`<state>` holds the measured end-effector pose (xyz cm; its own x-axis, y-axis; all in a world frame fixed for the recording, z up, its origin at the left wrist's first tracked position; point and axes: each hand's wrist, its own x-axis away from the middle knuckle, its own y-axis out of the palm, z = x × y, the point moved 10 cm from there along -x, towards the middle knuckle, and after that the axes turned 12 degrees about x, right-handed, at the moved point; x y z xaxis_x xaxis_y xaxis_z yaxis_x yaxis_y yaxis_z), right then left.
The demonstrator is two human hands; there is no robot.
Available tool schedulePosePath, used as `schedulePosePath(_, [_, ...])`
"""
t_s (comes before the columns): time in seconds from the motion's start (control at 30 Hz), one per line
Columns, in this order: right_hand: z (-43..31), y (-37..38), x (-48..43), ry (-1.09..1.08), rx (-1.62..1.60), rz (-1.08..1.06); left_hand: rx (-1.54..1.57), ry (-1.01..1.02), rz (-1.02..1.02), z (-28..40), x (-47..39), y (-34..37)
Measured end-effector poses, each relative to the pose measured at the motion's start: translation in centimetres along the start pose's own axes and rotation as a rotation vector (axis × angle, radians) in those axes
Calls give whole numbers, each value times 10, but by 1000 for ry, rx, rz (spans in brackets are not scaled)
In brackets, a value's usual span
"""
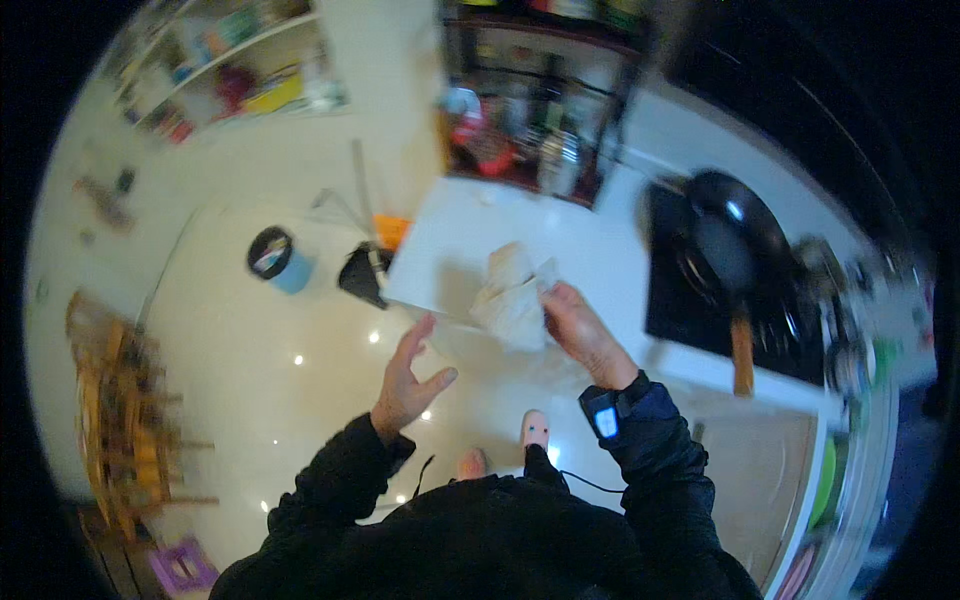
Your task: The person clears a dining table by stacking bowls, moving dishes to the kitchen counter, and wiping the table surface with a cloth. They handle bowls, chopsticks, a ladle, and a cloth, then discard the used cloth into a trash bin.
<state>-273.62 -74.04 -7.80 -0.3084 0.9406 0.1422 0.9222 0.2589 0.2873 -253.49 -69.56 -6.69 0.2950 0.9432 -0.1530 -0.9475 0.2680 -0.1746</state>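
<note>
My right hand (585, 326) grips the edge of a pale, crumpled cloth (510, 304) between thumb and fingers. The cloth hangs at the front corner of a white countertop (592, 247), its lower part past the edge. Blur hides whether it is a plain rag or something thinner. My left hand (409, 386) is held over the floor to the left of the cloth, fingers and thumb apart, with nothing in it.
A wok with a wooden handle (741, 356) sits on a black cooktop (667, 277) at the right. A dark rack (525, 180) with bottles stands behind the counter. On the floor are a blue bin (292, 274), a black dustpan (364, 274), stacked wooden chairs (120, 420) and a purple stool (184, 566).
</note>
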Motion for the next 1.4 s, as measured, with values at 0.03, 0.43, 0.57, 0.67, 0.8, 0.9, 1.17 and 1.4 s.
schedulePosePath(0.03, [7,-8,30,23,9,28,42,60,-99,8,-11,25])
schedulePosePath(0.43, [27,-153,490,-88,570,1130,108,-284,-893,-21,112,393])
schedulePosePath(0.57, [43,-168,601,-189,630,1257,224,-646,-1232,-18,233,524])
schedulePosePath(0.67, [87,-166,667,-113,518,1179,694,-1520,-1466,19,368,609])
schedulePosePath(0.8, [109,-149,736,-27,565,1059,391,-1662,-1330,14,435,675])
schedulePosePath(0.9, [120,-148,801,-35,489,1160,316,-1564,-1564,20,476,713])
schedulePosePath(1.17, [165,-245,921,-120,102,1286,139,-1063,-2146,102,505,821])
schedulePosePath(1.4, [184,-309,934,-379,-656,1115,43,-1467,-2069,139,472,913])
